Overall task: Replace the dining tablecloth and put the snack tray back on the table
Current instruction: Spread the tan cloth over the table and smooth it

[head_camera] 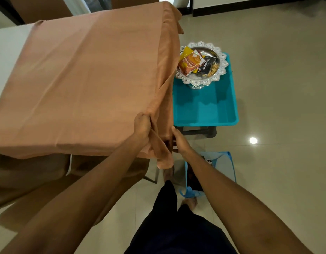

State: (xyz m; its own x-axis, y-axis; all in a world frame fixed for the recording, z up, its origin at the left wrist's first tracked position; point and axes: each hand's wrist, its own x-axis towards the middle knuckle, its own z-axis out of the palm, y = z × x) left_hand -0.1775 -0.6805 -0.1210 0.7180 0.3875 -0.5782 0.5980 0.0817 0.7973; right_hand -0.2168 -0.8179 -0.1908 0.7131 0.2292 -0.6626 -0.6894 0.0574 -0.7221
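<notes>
At the near corner of the surface (pixel 6 52), the left grip (pixel 142 126) is clamped on a bunched fold of the peach tablecloth (pixel 85 74), seemingly to tug it square over the edge. Just beside it, the right grip (pixel 179 139) meets the hanging drape. Its fingertips are hidden, so I cannot tell whether it pinches or merely touches. Further out, the silver snack tray (pixel 200 81) waits off the surface, in a teal bin (pixel 204 107) close alongside.
</notes>
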